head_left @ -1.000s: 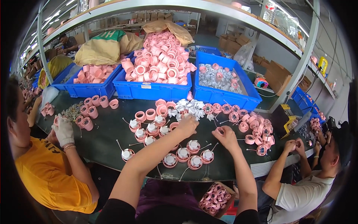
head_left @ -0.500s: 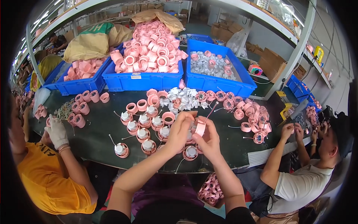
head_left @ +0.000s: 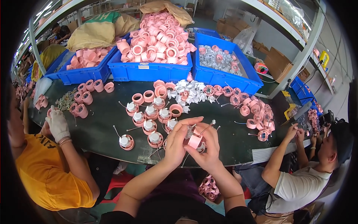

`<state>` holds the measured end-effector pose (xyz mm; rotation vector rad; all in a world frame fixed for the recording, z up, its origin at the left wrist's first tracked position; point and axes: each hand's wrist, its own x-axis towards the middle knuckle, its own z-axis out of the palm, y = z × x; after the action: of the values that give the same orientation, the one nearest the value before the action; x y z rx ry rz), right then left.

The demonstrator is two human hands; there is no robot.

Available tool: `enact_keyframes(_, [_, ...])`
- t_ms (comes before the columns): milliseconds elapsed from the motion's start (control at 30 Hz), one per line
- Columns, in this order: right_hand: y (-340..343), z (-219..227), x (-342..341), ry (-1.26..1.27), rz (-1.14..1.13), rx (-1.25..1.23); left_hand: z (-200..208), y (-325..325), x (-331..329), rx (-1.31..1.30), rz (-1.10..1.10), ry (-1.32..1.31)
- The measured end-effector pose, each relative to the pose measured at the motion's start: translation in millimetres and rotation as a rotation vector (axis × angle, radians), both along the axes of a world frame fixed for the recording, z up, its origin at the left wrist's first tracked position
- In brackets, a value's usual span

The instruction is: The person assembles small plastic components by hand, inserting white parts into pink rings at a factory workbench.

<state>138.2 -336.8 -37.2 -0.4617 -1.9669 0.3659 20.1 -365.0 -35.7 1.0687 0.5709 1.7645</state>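
Observation:
Between my two hands, above the near part of the table, is a pink round plastic housing (head_left: 194, 141) with a thin wire ending in a white connector (head_left: 213, 122). My left hand (head_left: 176, 145) is closed around its left side, near a greyish-white part whose shape I cannot make out. From the right, my right hand (head_left: 207, 151) grips it, thumb against the pink wall. Just left of my hands stand several pink housings with white caps inside, such as this capped housing (head_left: 126, 142), most trailing wires. A heap of loose white caps (head_left: 192, 92) lies beyond my fingers.
Blue bins (head_left: 149, 73) of pink rings and white pieces line the back. Pink housings (head_left: 261, 112) pile up at the right. Co-workers sit on both sides: a gloved hand (head_left: 59, 125) at the left, bare hands (head_left: 294, 132) at the right. A shelf post (head_left: 298, 59) rises at back right.
The view has shifted slightly. My hands have moved a little nearer to me with the pink housing, which is now tilted differently, its wire end standing nearer my right fingers.

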Motion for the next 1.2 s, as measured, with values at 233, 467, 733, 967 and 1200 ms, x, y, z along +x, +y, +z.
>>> enact_keyframes(233, [-2.8,7.1,-2.9,-0.034,0.008,-0.014,-0.3,-0.7,-1.3,0.0,-0.034,-0.027])
enact_keyframes(467, [2.5,2.0,7.4,-0.086,-0.045,0.006,-12.1,8.7,7.4,0.023,-0.023,0.094])
enact_keyframes(733, [42.9,-0.8,48.7,-0.204,-0.065,-0.173,-15.2,59.3,22.6,-0.176,-0.165,0.397])
enact_keyframes(967, [165.6,-16.3,140.8,-0.616,-0.996,-0.24,-63.8,156.4,24.5,0.274,0.252,1.371])
enact_keyframes(1200, [216.7,-77.1,157.8,-0.608,-1.113,-0.226,-38.0,150.0,20.6,-0.1,-0.067,1.676])
